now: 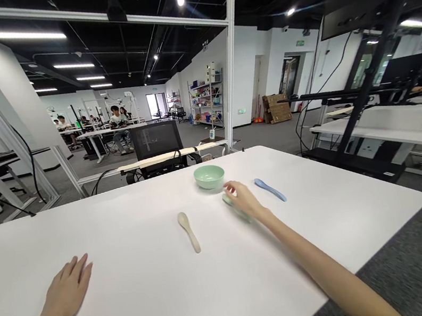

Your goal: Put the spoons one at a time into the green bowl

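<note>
Pale green piece (229, 199) sits half under the right grip (244, 199), whose curled fingers cover it too much to tell whether it is held. That grip, far nearer than the flat, open left grip (68, 287), lies just below a green bowl (209, 176), between a beige spoon (189, 232), long axis running nearly front to back, and a blue spoon (270, 189) slanting toward lower right on the white bench (137, 299).

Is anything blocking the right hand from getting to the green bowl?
Nothing visible stands between them. The right hand, over a pale green object, sits just in front of the green bowl.
</note>
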A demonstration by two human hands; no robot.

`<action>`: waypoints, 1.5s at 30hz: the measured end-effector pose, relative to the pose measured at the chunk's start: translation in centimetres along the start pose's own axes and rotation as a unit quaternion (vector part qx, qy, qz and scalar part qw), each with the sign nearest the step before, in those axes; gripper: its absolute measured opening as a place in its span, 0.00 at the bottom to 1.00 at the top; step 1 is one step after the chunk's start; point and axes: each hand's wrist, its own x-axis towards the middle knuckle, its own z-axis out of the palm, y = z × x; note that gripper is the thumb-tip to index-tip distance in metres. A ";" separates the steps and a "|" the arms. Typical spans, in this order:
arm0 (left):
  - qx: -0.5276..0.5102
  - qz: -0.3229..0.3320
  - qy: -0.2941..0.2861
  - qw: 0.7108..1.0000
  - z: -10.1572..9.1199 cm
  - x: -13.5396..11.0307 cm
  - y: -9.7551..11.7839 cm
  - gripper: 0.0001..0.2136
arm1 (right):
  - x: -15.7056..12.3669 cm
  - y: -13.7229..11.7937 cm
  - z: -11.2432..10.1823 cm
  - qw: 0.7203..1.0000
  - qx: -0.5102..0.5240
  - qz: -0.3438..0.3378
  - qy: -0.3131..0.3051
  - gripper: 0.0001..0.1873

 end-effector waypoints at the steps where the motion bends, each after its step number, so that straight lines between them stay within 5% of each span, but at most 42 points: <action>1: 0.008 -0.008 -0.012 1.000 -0.3 -0.1 0.3 0.39 | -0.3 -2.0 0.4 0.999 0.028 -0.009 -0.031 0.14; 6: 0.021 -0.015 -0.034 0.999 -1.7 -0.6 1.3 0.37 | -3.2 -10.9 3.7 0.981 0.044 -0.015 -0.188 0.15; 10: 0.008 -0.010 -0.009 1.000 -2.2 -0.8 1.7 0.34 | -4.8 -13.5 5.7 0.970 0.020 -0.012 -0.243 0.15; 15: -0.012 0.004 -0.011 1.000 -2.3 -0.9 1.9 0.35 | -3.4 -11.4 5.9 0.980 0.055 -0.020 -0.193 0.12; 21: -0.001 -0.016 0.002 1.000 -2.0 -0.8 1.9 0.37 | 3.9 -7.5 2.3 0.998 -0.020 -0.013 -0.057 0.14; 29: 0.002 -0.021 -0.013 1.000 -1.8 -0.9 1.7 0.40 | 10.7 -4.9 0.4 0.975 -0.200 0.065 -0.075 0.14; 38: -0.008 -0.005 0.038 0.999 -0.8 -0.8 1.1 0.35 | 12.3 -3.7 1.8 0.966 -0.234 0.065 -0.083 0.14; 45: 0.007 -0.011 -0.007 1.000 -1.1 -0.8 1.0 0.40 | 9.7 -0.5 -0.6 0.980 -0.192 0.047 -0.025 0.22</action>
